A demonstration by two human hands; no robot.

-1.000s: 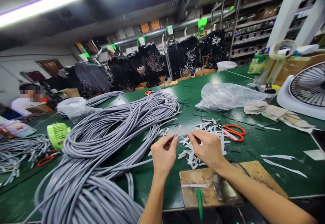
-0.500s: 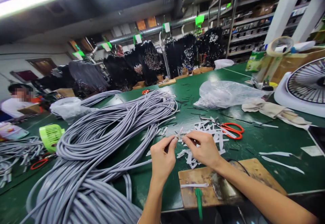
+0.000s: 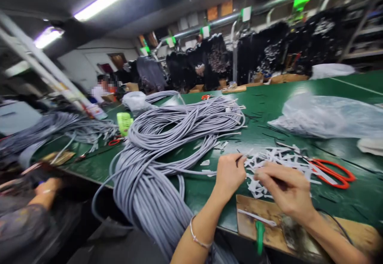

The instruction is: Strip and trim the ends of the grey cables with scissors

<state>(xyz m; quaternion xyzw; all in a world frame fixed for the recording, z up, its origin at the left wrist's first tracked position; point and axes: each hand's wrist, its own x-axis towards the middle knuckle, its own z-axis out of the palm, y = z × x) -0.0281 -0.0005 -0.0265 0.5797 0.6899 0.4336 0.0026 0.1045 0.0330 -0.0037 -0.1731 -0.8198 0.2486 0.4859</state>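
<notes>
My left hand (image 3: 229, 175) is closed around the end of a grey cable (image 3: 200, 172), which runs in from the large bundle of coiled grey cables (image 3: 161, 136). Its fingertips point toward a heap of white strips (image 3: 277, 158). My right hand (image 3: 289, 190) is a little apart from the left, thumb and fingers pinched together over the strips; whatever may be between them is too small to make out. Red-handled scissors (image 3: 333, 172) lie right of the heap. Below my right hand, a wooden board (image 3: 248, 226) carries one white strip and a green-handled part (image 3: 259, 236).
A clear plastic bag of white pieces (image 3: 323, 114) lies at the right. Beyond the left cables stand a small green fan (image 3: 124, 123) and another plastic bag (image 3: 136, 103). A co-worker's arm (image 3: 44, 196) shows at the left edge, near more grey cables (image 3: 74, 126).
My view has swung left, bringing the co-worker's arm into sight. My hands, which were together at the fingertips, have moved apart, the right one drawing back toward me.
</notes>
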